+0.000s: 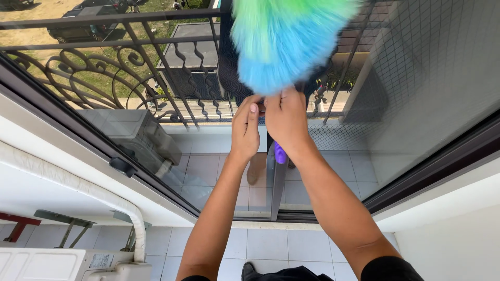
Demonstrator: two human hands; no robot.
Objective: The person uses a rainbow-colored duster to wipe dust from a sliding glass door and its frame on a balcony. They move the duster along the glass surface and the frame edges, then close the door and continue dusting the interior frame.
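A fluffy duster [284, 39] with a blue and green head fills the top middle of the head view. Its purple handle [280, 154] sticks out below my right hand [285, 120], which is closed around it. My left hand [246, 127] sits right beside it, fingers pinching at the base of the duster head. Both hands are held up in front of a sliding glass door [219, 171].
A dark door frame [67, 122] with a black latch [122, 166] runs along the left. Beyond the glass are a tiled balcony floor [205, 169], a black iron railing [104, 67] and a grey box unit [138, 136]. A white insulated pipe [78, 183] and an appliance [57, 263] sit at lower left.
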